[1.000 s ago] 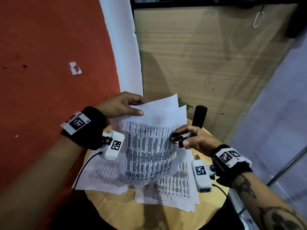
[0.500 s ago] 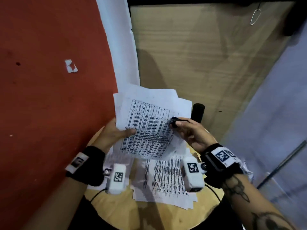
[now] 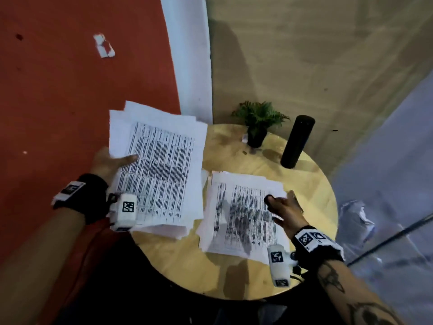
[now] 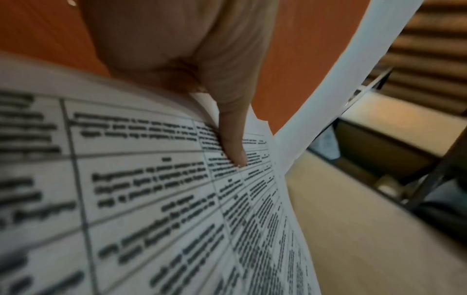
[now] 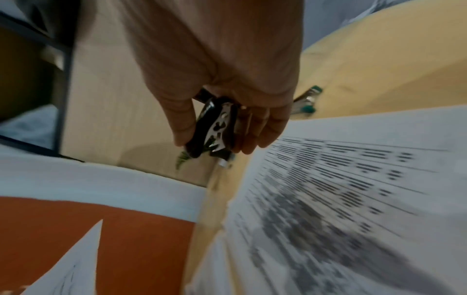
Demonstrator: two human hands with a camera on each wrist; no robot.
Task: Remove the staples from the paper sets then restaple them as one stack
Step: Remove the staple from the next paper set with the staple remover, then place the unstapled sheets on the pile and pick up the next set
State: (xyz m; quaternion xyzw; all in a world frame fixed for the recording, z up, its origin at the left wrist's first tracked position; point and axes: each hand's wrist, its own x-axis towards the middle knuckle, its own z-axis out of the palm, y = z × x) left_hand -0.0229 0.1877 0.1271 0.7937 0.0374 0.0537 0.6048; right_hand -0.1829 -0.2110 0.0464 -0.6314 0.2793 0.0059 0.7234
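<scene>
While the left hand (image 3: 106, 160) pinches one paper set (image 3: 159, 170) at the desk (image 3: 236, 146) edge, thumb on top, right hand (image 5: 227, 111) clasps the staple remover (image 5: 215, 129) over the other set (image 3: 241, 214). Likely mid-unstapling; next needs the remover's claws under a staple.

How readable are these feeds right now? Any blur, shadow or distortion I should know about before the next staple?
Head view: dim, wide-angle bend, print on both paper sets smeared, a shadow across the table. Left wrist view: near print blurred, sharper by the thumb. Right wrist view: streaky motion blur over the papers, yet the staple remover in the right hand is fairly clear.
</scene>
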